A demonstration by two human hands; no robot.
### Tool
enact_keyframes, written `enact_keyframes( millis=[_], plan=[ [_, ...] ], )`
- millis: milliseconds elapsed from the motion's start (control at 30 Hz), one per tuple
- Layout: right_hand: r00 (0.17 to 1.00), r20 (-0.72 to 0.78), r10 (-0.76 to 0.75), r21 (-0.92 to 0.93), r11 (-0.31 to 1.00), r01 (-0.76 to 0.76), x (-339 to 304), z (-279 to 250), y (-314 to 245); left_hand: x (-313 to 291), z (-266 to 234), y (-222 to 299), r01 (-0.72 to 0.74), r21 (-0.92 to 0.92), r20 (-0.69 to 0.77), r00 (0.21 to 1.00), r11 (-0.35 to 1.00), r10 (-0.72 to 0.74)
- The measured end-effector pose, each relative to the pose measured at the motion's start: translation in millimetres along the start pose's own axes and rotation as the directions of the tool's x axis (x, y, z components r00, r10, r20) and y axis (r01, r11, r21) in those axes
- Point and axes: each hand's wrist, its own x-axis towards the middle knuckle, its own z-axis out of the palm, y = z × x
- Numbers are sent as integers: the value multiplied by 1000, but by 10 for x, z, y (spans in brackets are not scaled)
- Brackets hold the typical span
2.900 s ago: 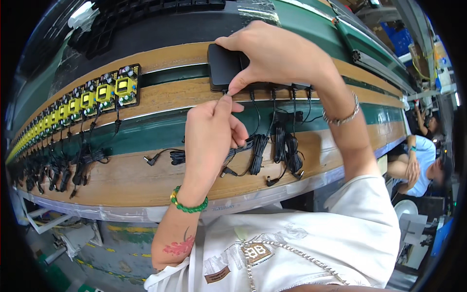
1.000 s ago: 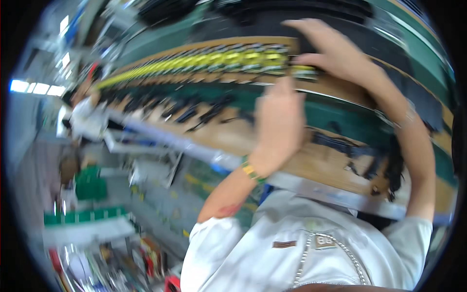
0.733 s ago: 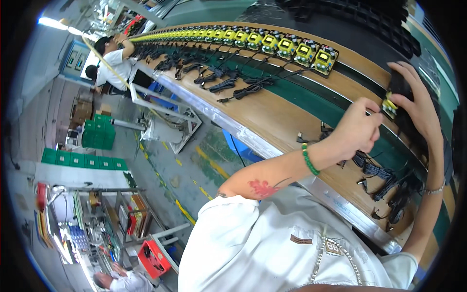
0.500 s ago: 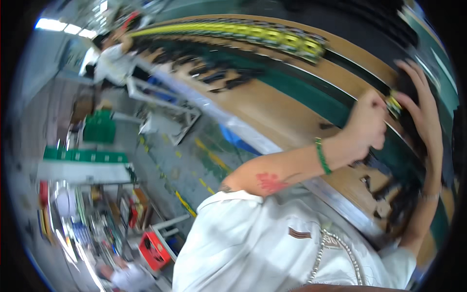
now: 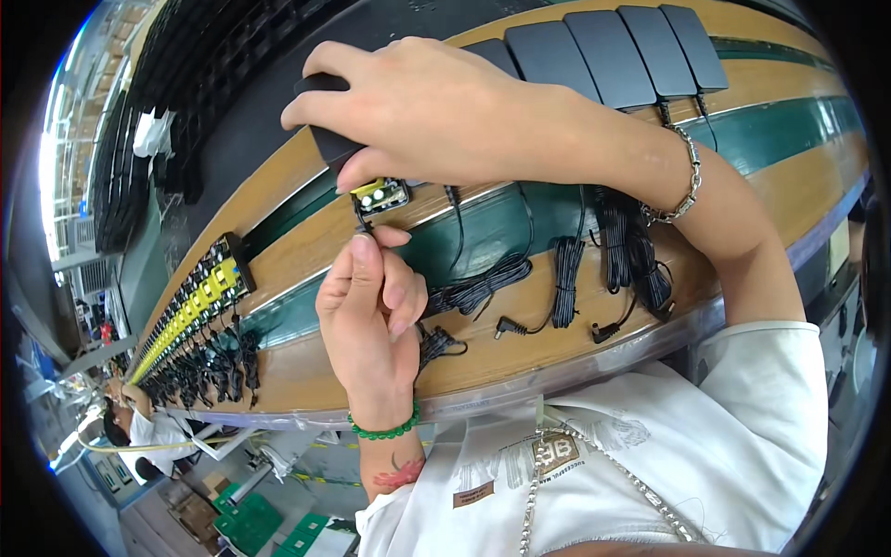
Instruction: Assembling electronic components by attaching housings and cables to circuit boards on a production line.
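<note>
My left hand, palm up, pinches a black cable between thumb and fingertips, close to where it meets a small circuit board. The board carries yellow and pale components. Above it, my right hand is closed around a black plastic case, fingers over its far side and thumb at its lower edge. This case hangs over the board's upper part and hides some of it; I cannot tell whether they touch.
Several black power adapters stand in a row at the back right, with bundled cables toward me. More boards with yellow components line the bench at left. Black trays are stacked at far left. Another person sits farther down.
The view has swung toward the right along the bench. My right hand, spread beside a small yellow part before, now grips a black case over the board, and my left hand has turned palm up.
</note>
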Motion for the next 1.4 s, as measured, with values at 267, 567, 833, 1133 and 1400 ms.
enact_keyframes(
  millis=[267, 567, 833, 1133, 1400],
  plan=[
    [999, -49, -9, 57, 998, 11, -44, 11, 28, 91, 124, 94, 25, 52, 70, 997, 998, -29],
    [998, -56, -26, 79, 996, 30, -66, -26, 10, 55, 98, 126, 99, 54, 53, 993, 994, -102],
    [997, -69, -40, 37, 998, 43, -66, -3, -21, 52, 228, 114, 42, 431, -205, 977, 902, 52],
    [994, -96, -51, 41, 998, 55, -84, 7, -25, 21, 364, 264, 171, 524, -277, 961, 834, -23],
    [975, -222, -27, 122, 991, 55, 22, 198, 55, 2, 357, 193, 196, 491, -288, 956, 849, -55]
  ],
)
